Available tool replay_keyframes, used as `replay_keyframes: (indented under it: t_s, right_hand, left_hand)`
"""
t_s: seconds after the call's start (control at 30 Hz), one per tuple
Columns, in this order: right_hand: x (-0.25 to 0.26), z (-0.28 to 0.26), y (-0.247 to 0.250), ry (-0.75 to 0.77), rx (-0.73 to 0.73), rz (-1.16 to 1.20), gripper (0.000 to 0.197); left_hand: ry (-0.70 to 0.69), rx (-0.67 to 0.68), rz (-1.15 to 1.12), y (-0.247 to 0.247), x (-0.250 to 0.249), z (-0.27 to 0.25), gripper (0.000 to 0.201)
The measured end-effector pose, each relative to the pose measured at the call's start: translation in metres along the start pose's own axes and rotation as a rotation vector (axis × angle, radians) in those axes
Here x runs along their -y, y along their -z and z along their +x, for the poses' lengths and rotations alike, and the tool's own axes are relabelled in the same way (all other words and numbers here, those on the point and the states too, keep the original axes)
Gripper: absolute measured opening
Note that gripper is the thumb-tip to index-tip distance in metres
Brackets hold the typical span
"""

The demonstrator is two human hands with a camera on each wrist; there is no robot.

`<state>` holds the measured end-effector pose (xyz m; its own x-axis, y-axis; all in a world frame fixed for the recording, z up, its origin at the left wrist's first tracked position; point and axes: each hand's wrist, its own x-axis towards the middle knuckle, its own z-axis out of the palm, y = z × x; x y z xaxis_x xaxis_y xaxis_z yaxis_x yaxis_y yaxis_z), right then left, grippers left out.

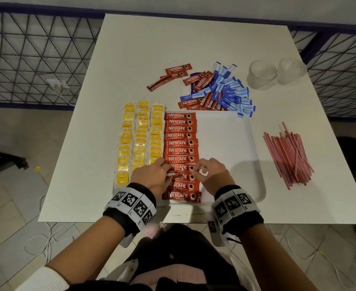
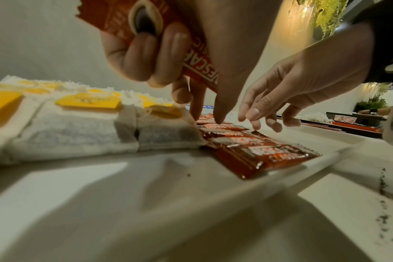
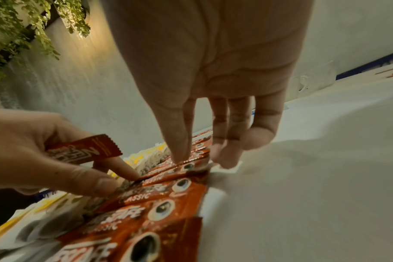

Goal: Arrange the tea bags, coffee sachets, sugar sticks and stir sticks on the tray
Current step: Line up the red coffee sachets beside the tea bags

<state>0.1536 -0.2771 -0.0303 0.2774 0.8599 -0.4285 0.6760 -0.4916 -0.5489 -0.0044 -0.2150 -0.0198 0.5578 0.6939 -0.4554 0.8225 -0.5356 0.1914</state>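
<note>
A white tray (image 1: 225,143) lies on the table. Yellow-tagged tea bags (image 1: 140,135) fill three columns along its left side. Beside them runs a column of red coffee sachets (image 1: 180,143). My left hand (image 1: 152,175) grips spare coffee sachets (image 2: 132,21) in its curled fingers, while its thumb and forefinger touch the left end of the column near the front. My right hand (image 1: 210,173) touches the right end of the same sachets with straight fingers (image 3: 180,141) and holds nothing. Blue sugar sticks (image 1: 234,95) and red stir sticks (image 1: 288,156) lie off the tray.
More loose coffee sachets (image 1: 177,72) lie behind the tray, some mixed into the sugar pile. Two clear cups (image 1: 261,74) stand at the back right. The tray's right half is bare. The table's front edge runs just under my wrists.
</note>
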Motion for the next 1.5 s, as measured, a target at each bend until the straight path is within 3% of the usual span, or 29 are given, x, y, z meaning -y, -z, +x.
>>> replay_keyframes:
  t_s: [0.03, 0.27, 0.63, 0.83, 1.27, 1.5]
  right_hand:
    - [-0.001, 0.000, 0.000, -0.002, 0.000, 0.006, 0.009]
    - [-0.003, 0.003, -0.004, -0.020, 0.065, -0.042, 0.034]
    - [-0.002, 0.001, 0.001, -0.049, 0.071, 0.068, 0.028]
    - [-0.006, -0.004, -0.001, -0.075, 0.194, 0.039, 0.034]
    - [-0.009, -0.006, -0.005, -0.076, 0.109, 0.139, 0.034]
    - [-0.011, -0.014, 0.002, -0.066, 0.249, 0.071, 0.037]
  left_hand:
    - [0.002, -0.002, -0.006, 0.000, 0.000, 0.000, 0.042]
    - [0.015, 0.034, 0.001, -0.002, 0.002, -0.003, 0.040]
    - [0.002, 0.016, -0.019, 0.001, 0.002, -0.009, 0.037]
    - [-0.012, 0.068, 0.023, -0.001, 0.002, -0.013, 0.040]
    - [0.006, 0.068, 0.014, -0.004, 0.005, -0.018, 0.042]
    - [0.005, 0.137, 0.024, -0.006, 0.007, -0.018, 0.054]
